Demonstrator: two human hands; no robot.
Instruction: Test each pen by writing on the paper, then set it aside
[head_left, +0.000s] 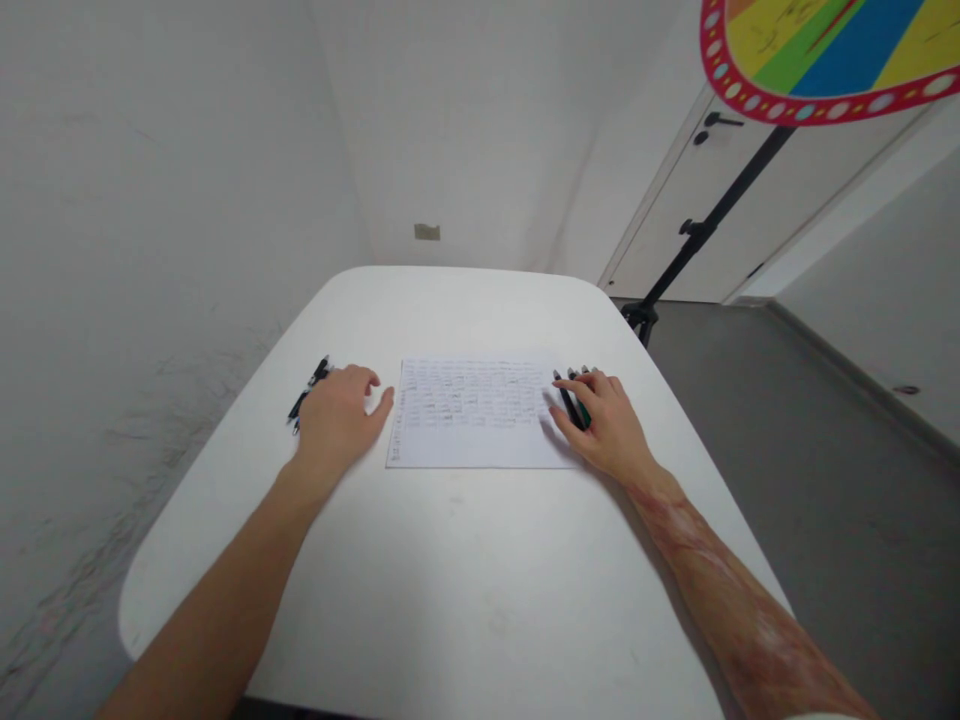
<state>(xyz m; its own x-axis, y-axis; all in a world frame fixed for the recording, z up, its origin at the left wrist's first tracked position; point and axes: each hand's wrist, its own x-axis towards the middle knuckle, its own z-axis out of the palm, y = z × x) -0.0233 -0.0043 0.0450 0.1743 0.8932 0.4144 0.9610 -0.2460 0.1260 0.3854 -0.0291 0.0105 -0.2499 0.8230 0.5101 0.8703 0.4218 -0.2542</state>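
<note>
A white sheet of paper [474,412] covered in rows of handwriting lies in the middle of the white table [450,570]. My left hand [339,418] rests palm down just left of the sheet, fingers loosely curled, with dark pens [307,392] lying beside it on its far left. My right hand [604,424] lies on the sheet's right edge, its fingers resting over several dark pens [570,398]; one has a green part. Whether it grips them I cannot make out.
A bright prize wheel [825,60] on a black stand [697,235] rises behind the table's right corner, by a white door [757,190]. White walls close in at left and behind. Grey floor [810,470] lies to the right.
</note>
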